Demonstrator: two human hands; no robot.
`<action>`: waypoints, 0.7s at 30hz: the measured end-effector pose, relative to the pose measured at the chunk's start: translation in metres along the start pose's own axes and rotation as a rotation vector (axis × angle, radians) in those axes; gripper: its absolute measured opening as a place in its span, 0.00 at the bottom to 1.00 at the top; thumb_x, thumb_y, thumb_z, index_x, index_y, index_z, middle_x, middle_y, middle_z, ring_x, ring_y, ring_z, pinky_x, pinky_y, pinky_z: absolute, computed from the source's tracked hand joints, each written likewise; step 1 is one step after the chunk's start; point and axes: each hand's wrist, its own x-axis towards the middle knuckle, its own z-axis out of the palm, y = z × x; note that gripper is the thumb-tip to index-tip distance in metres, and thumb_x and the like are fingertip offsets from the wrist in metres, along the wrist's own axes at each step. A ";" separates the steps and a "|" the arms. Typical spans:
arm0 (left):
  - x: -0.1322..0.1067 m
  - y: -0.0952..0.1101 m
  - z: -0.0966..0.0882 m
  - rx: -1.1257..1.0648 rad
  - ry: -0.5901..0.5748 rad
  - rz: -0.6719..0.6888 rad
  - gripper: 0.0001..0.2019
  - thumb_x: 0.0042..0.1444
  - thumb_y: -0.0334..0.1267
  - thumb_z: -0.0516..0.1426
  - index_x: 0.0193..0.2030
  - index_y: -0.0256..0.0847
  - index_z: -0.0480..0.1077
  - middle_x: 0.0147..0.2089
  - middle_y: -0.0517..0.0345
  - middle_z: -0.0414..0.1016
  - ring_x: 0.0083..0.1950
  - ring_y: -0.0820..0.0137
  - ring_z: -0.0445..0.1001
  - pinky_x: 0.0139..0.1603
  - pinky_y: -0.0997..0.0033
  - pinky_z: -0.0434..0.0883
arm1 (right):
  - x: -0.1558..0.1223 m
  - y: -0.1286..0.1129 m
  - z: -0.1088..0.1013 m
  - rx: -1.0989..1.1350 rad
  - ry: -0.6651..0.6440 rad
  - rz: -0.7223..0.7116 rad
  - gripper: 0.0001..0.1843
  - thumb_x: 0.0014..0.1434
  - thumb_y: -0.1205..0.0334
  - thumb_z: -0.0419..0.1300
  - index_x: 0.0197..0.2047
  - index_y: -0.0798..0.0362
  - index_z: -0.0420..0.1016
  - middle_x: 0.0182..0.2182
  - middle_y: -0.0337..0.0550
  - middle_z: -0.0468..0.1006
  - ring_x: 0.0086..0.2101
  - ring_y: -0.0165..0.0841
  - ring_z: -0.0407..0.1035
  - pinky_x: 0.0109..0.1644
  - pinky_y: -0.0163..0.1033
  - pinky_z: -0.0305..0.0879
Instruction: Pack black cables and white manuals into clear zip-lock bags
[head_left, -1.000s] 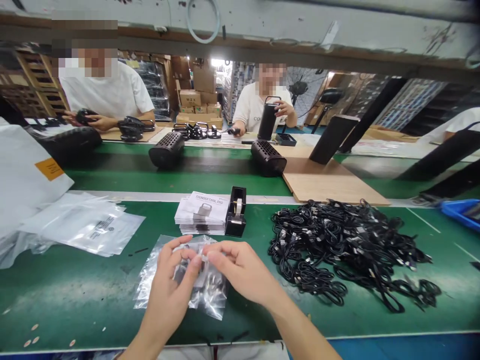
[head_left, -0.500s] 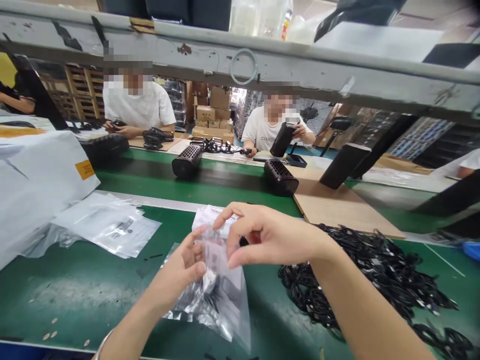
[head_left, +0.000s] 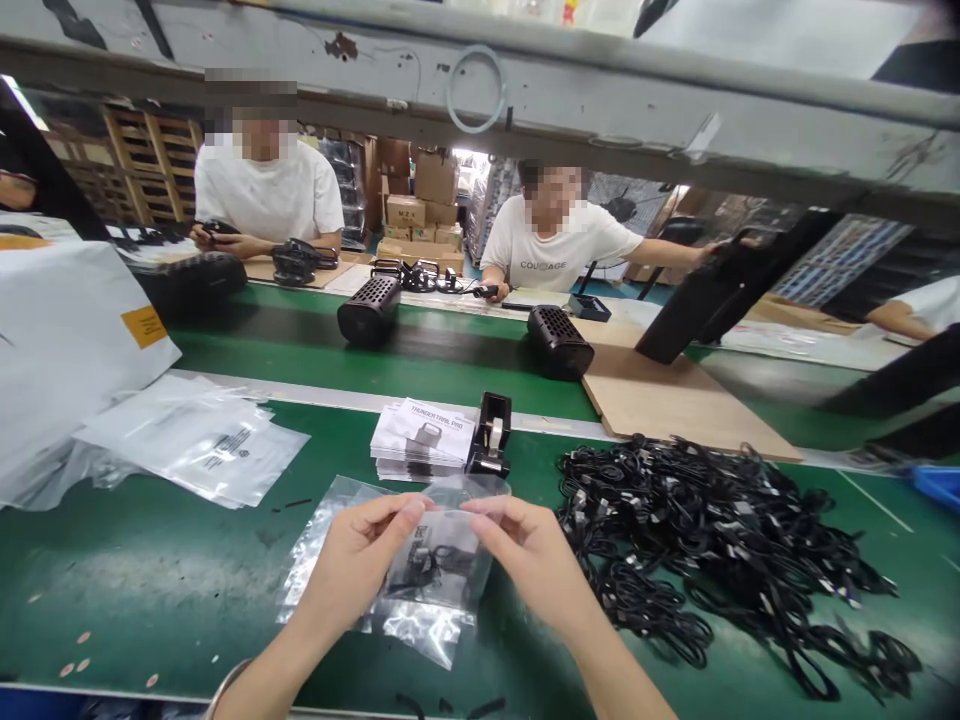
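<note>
My left hand and my right hand pinch the top edge of a small clear plastic bag from either side, just above the green table. Something black and coiled, like a cable, shows through the bag. Under it lie more clear bags flat on the table. A stack of printed booklets and a black tape dispenser stand just beyond my hands. To my right spreads a big pile of black coiled cables.
Clear bags with printed labels and a large white bag lie at the left. Black speakers ride a green conveyor beyond. Two people in white shirts work opposite. A wooden board lies at the right, a blue tray at the far right.
My hands came down from chest height with the bag, and my right hand moved from over the bag to its right top corner. The person opposite has reached out to the right.
</note>
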 end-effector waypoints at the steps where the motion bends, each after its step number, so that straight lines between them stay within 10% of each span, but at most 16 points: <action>1: 0.000 0.001 -0.001 0.021 0.011 0.002 0.13 0.50 0.47 0.57 0.33 0.42 0.78 0.33 0.56 0.79 0.41 0.61 0.74 0.43 0.68 0.70 | 0.004 0.000 0.000 0.006 0.009 -0.017 0.14 0.57 0.55 0.55 0.39 0.54 0.77 0.35 0.45 0.78 0.35 0.36 0.69 0.40 0.39 0.65; 16: 0.006 -0.004 -0.009 0.087 0.046 0.001 0.10 0.47 0.44 0.59 0.32 0.44 0.78 0.33 0.55 0.79 0.31 0.66 0.73 0.31 0.72 0.70 | 0.014 -0.003 -0.014 -0.035 -0.022 -0.137 0.12 0.56 0.65 0.55 0.42 0.49 0.77 0.39 0.41 0.79 0.40 0.36 0.71 0.45 0.40 0.65; 21: 0.005 0.001 -0.009 -0.139 -0.013 -0.011 0.11 0.50 0.45 0.55 0.35 0.43 0.73 0.42 0.52 0.78 0.44 0.62 0.73 0.42 0.68 0.69 | 0.019 0.000 -0.016 -0.022 -0.016 -0.190 0.16 0.53 0.72 0.51 0.34 0.50 0.79 0.34 0.41 0.79 0.37 0.34 0.72 0.43 0.38 0.66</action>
